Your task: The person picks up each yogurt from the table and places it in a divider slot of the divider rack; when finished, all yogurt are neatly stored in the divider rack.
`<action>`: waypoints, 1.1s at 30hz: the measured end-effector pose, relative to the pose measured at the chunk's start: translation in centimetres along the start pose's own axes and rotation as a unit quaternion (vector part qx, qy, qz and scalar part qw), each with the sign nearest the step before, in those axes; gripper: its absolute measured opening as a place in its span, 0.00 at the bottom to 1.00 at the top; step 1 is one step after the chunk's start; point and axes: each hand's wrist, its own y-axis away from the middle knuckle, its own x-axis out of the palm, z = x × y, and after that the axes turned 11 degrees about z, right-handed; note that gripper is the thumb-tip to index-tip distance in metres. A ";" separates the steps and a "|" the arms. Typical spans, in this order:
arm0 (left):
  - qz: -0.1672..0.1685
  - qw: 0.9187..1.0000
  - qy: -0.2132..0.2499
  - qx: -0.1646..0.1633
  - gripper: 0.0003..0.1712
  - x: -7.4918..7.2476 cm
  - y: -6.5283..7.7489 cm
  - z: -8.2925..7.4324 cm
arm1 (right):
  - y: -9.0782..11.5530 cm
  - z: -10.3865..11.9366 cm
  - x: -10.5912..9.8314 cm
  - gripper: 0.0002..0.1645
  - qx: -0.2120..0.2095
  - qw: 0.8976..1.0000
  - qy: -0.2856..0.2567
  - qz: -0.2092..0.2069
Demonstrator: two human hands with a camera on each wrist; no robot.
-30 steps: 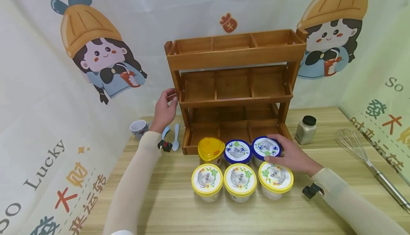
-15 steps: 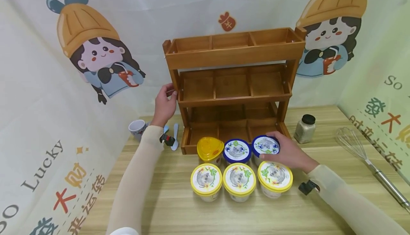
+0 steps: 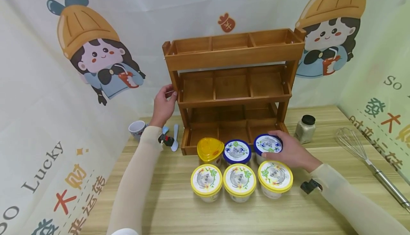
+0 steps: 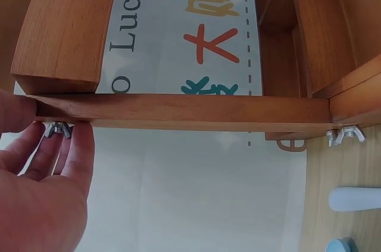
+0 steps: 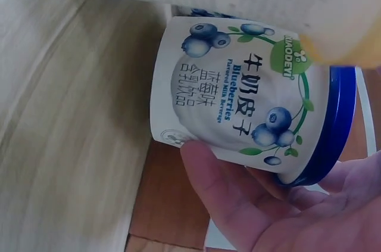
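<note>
My left hand holds the left upright of a three-tier brown wooden rack. In the left wrist view, its thumb and fingers lie on either side of that upright, with the fingertips around a wing nut. On the right, my right hand grips a blue-lidded tub with blueberries printed on its side, just in front of the rack's bottom tier. Beside it stand a second blue-lidded tub and a yellow-lidded container. Nearer me, several yellow-lidded tubs, one of them a front-right tub, form a row.
A cup and a light-blue spoon lie left of the rack. To the right are a black-lidded jar and a metal whisk. Printed cloth walls enclose the wooden table.
My right hand has moved the blue-lidded tub slightly to the right, widening the gap to the tub beside it. My left hand keeps its place on the rack.
</note>
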 end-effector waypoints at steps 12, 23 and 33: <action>0.013 1.000 0.023 -0.013 0.24 -0.3 -0.4 0.3 | 0.5 0.9 -2.0 0.57 -0.013 1.000 0.000 -0.019; 0.018 1.000 0.013 -0.018 0.24 -0.4 -0.6 0.1 | -0.7 1.6 -3.8 0.58 -0.013 0.998 -0.040 -0.048; 0.024 0.999 0.004 -0.038 0.24 -0.2 -0.5 0.0 | -3.2 0.7 -4.0 0.62 0.027 0.996 -0.061 -0.061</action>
